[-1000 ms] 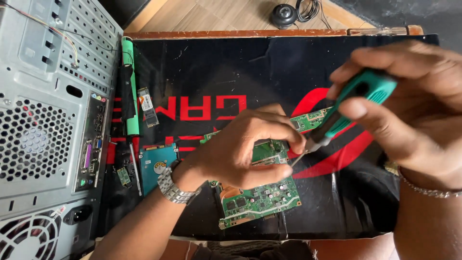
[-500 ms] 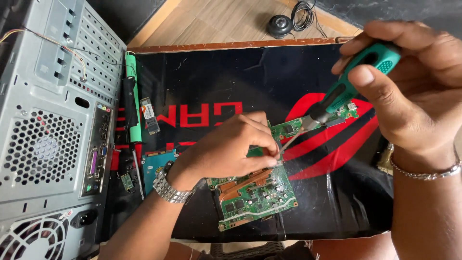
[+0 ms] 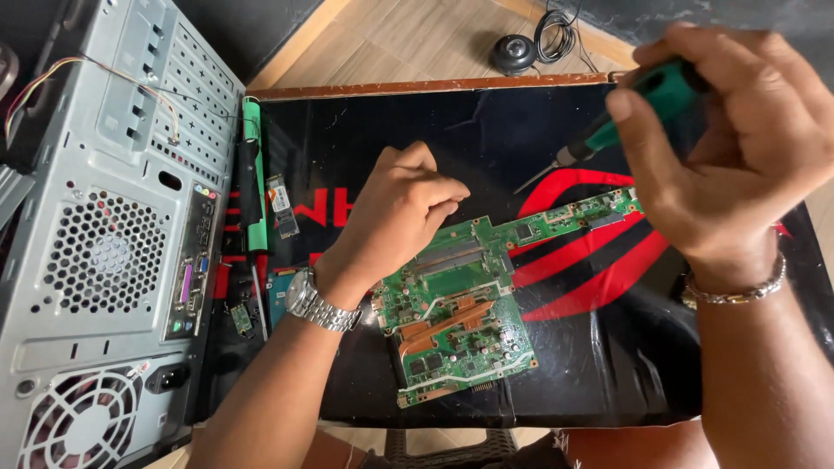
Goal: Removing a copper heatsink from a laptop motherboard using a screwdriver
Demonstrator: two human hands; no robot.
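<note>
A: The board (image 3: 460, 321) is green laminate, matt, with dull copper pipes across it.

B: And the mat (image 3: 417, 130) under it?

A: Glossy black with red print; it throws back the light. Its far edge looks like worn, chipped wood.

B: The screwdriver (image 3: 625, 122) in the right hand (image 3: 721, 148)?

A: Smooth green plastic grip, black collar, bright steel shaft.

B: The case (image 3: 95, 252) looks like bare grey sheet metal, punched and matt.

A: Yes. The watch (image 3: 317, 300) on the left hand (image 3: 395, 217) has a polished metal band, and the floor (image 3: 408, 43) is pale, grained wood.
</note>
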